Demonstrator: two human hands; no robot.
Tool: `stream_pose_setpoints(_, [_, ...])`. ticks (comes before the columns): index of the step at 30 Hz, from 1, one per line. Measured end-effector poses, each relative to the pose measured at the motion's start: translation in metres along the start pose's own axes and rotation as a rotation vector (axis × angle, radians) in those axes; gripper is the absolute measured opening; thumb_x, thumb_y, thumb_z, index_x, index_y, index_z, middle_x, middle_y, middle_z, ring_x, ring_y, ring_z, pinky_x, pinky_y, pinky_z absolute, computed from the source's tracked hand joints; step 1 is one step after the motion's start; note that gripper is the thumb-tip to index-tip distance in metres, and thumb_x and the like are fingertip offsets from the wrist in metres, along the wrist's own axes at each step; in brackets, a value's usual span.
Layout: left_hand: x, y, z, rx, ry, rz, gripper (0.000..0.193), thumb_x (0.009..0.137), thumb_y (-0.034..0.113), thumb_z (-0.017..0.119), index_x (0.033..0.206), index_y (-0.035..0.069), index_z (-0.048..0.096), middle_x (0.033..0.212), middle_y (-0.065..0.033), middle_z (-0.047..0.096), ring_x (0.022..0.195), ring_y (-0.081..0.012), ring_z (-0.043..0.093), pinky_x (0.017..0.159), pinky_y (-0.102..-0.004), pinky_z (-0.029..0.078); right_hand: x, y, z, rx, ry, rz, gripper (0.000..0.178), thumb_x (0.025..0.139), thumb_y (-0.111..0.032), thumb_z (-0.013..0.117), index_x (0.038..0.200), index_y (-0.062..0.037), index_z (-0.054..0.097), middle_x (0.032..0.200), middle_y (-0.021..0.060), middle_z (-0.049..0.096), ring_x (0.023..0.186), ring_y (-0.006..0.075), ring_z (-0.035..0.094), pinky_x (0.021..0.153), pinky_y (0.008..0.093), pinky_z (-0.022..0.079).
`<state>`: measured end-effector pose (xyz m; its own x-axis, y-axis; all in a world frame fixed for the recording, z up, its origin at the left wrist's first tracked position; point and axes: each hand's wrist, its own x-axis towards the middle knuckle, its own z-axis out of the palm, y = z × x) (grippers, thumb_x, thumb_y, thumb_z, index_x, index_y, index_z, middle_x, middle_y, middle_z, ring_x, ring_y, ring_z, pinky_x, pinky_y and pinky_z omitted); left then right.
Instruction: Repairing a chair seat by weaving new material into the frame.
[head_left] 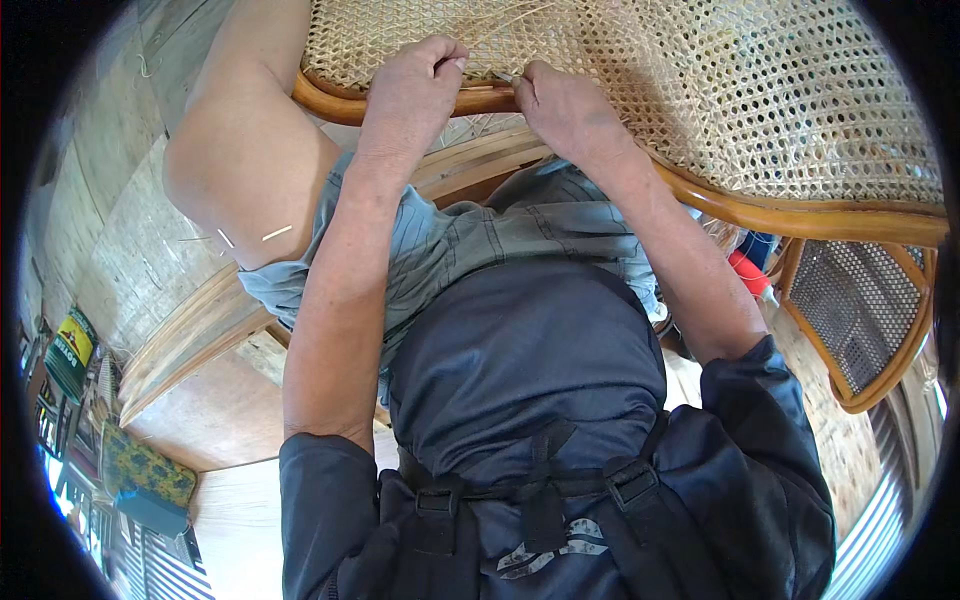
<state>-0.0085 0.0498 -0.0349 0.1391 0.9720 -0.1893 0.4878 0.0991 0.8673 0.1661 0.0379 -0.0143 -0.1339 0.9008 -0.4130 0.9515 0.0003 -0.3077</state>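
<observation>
A woven cane panel [690, 70] in a curved, varnished brown wooden frame [740, 207] lies across the top of the view. At the panel's near edge, my left hand [412, 98] is closed in a pinch, thumb and forefinger together over the weave. Loose pale cane strands [505, 25] lie just beyond it. To its right, my right hand [572, 108] is closed at the frame's edge, with a small pale tip by its fingers. Between the hands a thin light strip runs along the frame. What either hand's fingertips grip is too small to make out.
My bare left knee [235, 165] is raised beside the panel's left end. A second cane-filled frame [855, 310] stands at the right, near a red object [748, 270]. Wooden boards [200, 350], a green-yellow package [72, 350] and a patterned cushion-like item [150, 470] are at the left.
</observation>
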Motion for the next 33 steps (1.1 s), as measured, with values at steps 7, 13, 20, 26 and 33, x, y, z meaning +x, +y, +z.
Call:
stream_pose_setpoints(7, [-0.001, 0.002, 0.001, 0.018, 0.008, 0.013, 0.021, 0.086, 0.018, 0.053, 0.097, 0.002, 0.063, 0.092, -0.0189, 0.063, 0.087, -0.033, 0.061, 0.08, -0.0382, 0.047, 0.004, 0.004, 0.004, 0.092, -0.048, -0.023, 0.034, 0.092, -0.027, 0.042, 0.093, 0.0038, 0.056, 0.08, 0.0291, 0.061, 0.081, 0.0445, 0.06, 0.075, 0.0504, 0.048])
stream_pose_setpoints(13, [0.001, 0.002, 0.001, 0.007, -0.016, 0.0, 0.022, 0.086, 0.018, 0.053, 0.097, 0.002, 0.063, 0.092, -0.0188, 0.063, 0.087, -0.0331, 0.061, 0.08, -0.0383, 0.047, 0.008, 0.002, 0.0, 0.072, -0.093, 0.004, 0.032, 0.09, -0.024, 0.043, 0.094, 0.0028, 0.059, 0.086, 0.0271, 0.062, 0.085, 0.0421, 0.061, 0.077, 0.0484, 0.048])
stream_pose_setpoints(20, [0.006, 0.001, 0.003, 0.151, -0.055, 0.081, 0.02, 0.086, 0.015, 0.052, 0.097, 0.003, 0.063, 0.092, -0.0182, 0.063, 0.088, -0.0337, 0.06, 0.08, -0.04, 0.047, 0.043, -0.006, -0.03, -0.184, -0.277, -0.108, 0.027, 0.087, -0.021, 0.048, 0.094, 0.0005, 0.063, 0.087, 0.0244, 0.063, 0.084, 0.0392, 0.061, 0.075, 0.0451, 0.048])
stream_pose_setpoints(26, [0.01, -0.011, 0.016, 0.264, -0.045, 0.293, 0.016, 0.081, 0.009, 0.056, 0.094, 0.005, 0.062, 0.091, -0.0162, 0.062, 0.085, -0.033, 0.06, 0.074, -0.0386, 0.048, 0.086, -0.025, -0.068, -0.505, -0.564, -0.46, 0.023, 0.076, -0.016, 0.055, 0.086, 0.0, 0.066, 0.083, 0.0194, 0.065, 0.073, 0.0336, 0.062, 0.064, 0.0406, 0.049])
stream_pose_setpoints(33, [0.009, -0.011, 0.015, 0.301, -0.046, 0.303, 0.01, 0.08, 0.008, 0.054, 0.088, 0.004, 0.059, 0.084, -0.0185, 0.06, 0.08, -0.0368, 0.059, 0.069, -0.0439, 0.048, 0.136, -0.019, -0.034, -0.737, -0.506, -0.956, 0.018, 0.073, -0.014, 0.056, 0.081, -0.002, 0.067, 0.079, 0.0172, 0.066, 0.07, 0.0306, 0.063, 0.061, 0.041, 0.048])
